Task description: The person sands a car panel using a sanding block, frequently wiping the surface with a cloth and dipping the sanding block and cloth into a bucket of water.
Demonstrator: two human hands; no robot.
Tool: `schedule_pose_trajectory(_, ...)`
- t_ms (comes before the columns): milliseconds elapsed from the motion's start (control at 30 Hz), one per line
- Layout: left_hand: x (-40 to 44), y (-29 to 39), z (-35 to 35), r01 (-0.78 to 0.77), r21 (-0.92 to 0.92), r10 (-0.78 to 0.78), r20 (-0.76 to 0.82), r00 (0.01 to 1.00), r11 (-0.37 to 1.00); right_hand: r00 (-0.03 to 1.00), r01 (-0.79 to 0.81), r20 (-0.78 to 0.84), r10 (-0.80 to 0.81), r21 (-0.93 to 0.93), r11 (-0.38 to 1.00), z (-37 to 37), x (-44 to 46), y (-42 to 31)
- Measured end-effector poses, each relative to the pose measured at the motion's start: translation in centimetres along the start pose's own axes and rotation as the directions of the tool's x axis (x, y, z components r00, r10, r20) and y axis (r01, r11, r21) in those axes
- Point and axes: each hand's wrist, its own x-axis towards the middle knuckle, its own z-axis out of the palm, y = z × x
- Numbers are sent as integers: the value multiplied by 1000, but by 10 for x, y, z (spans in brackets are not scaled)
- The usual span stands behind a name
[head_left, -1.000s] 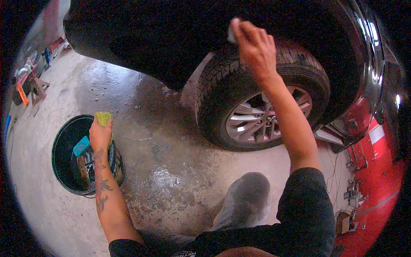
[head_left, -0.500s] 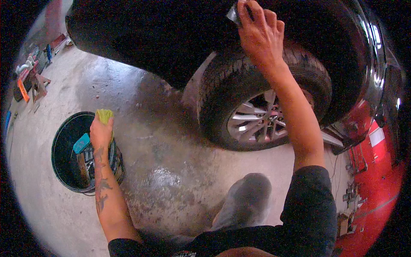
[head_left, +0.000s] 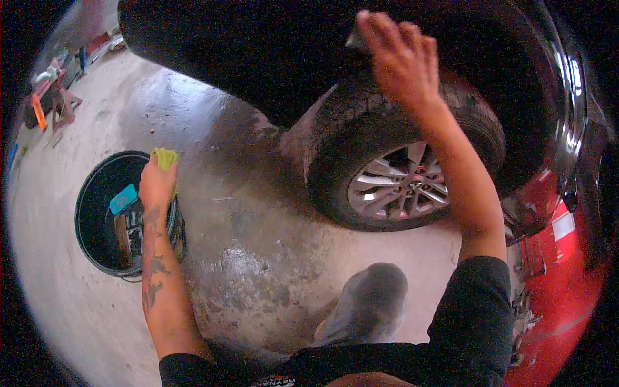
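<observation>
My left hand (head_left: 157,186) is closed around a yellow-green cloth (head_left: 166,158) at the right rim of a black bucket (head_left: 86,226). Inside the bucket are a turquoise-ended tool (head_left: 123,199) and other items I cannot make out. My right hand (head_left: 406,68) is raised in front of the black car body (head_left: 258,48), above the tire (head_left: 330,145). Slightly blurred, its fingers hold a small flat grey thing (head_left: 353,40) whose kind is unclear. The silver spoked rim (head_left: 374,195) shows beside my right forearm.
Wet, stained concrete floor (head_left: 238,258) lies between bucket and wheel. A jack stand (head_left: 66,108) and an orange item (head_left: 39,113) are at the far left. Red equipment (head_left: 567,284) stands along the right side.
My right hand has shifted slightly down and right, with the grey thing at its fingers. My left hand keeps the cloth by the bucket. The whole view has shifted a little.
</observation>
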Motion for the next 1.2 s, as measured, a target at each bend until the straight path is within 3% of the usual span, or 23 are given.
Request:
schedule_pose_trajectory(33, 1, 0, 0, -11, 14, 11, 26, 1000, 1000, 997, -74, -2, 74, -88, 993, -9, 7, 2)
schedule_pose_trajectory(133, -5, 8, -6, 0, 129, -2, 16, 1000, 992, 999, -40, 5, 40, -62, 997, -8, 5, -13)
schedule_pose_trajectory(200, -12, 24, -18, -36, 172, 35, 10, 999, 984, 979, 202, 20, -201, -115, 973, 4, -6, -31)
schedule_pose_trajectory(300, -14, 31, -11, -117, 276, 124, -7, 992, 954, 925, 378, 55, -375, -70, 923, 7, -6, -47)
schedule_pose_trajectory(433, -12, 25, -2, -190, 356, 230, -74, 970, 915, 952, 293, 126, -278, -122, 948, -15, 11, -13)
schedule_pose_trajectory(567, -6, 30, 1, -163, 390, 188, -25, 982, 906, 906, 418, 157, -394, -167, 893, 0, 8, -23)
schedule_pose_trajectory(633, -2, 29, 6, -147, 436, 168, -9, 986, 888, 857, 507, 176, -484, -123, 853, 5, 9, -39)
schedule_pose_trajectory(667, -2, 27, 4, -142, 452, 155, 9, 988, 880, 848, 516, 148, -508, -16, 857, 16, 3, -45)
schedule_pose_trajectory(867, 1, 45, 5, -158, 467, 182, -6, 983, 870, 751, 656, 79, -655, 19, 755, 40, -10, -73)
schedule_pose_trajectory(1200, 1, 42, 15, -158, 424, 195, -45, 980, 892, 752, 651, 67, -656, 88, 754, 72, -37, -164)
